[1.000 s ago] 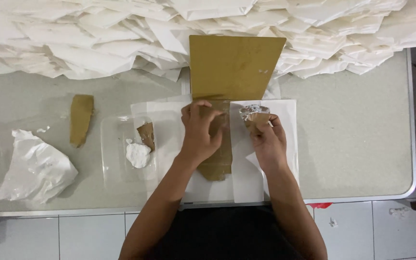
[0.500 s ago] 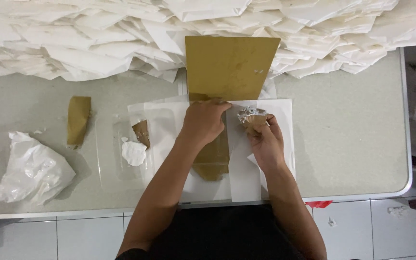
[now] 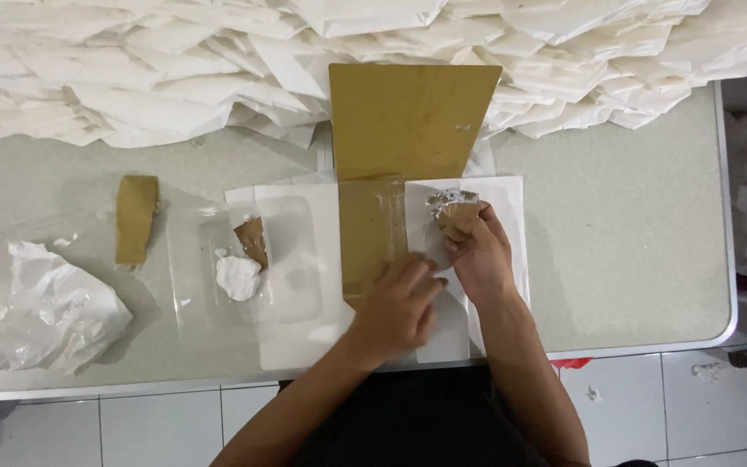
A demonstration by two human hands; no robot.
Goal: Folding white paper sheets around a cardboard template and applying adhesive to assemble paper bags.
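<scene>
Seemingly, the gluing was only partly done: a brown cardboard template (image 3: 373,233) lay on white paper (image 3: 494,216) at the tabletop (image 3: 633,259) middle, pressed flat by the left hand (image 3: 399,307). A small paste-smeared cardboard scraper (image 3: 453,210) was pinched in the right hand (image 3: 477,259). 1 heap of finished white envelopes (image 3: 131,78) was piled behind.

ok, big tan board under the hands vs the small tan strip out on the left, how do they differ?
The board is far larger; the strip is a narrow slip. The board lies partly over white sheets, with the left hand at its lower part; the strip lies alone on the bare table, untouched. The board has a wide top and narrower lower panel; the strip is one plain piece. Both are flat tan card.
</scene>
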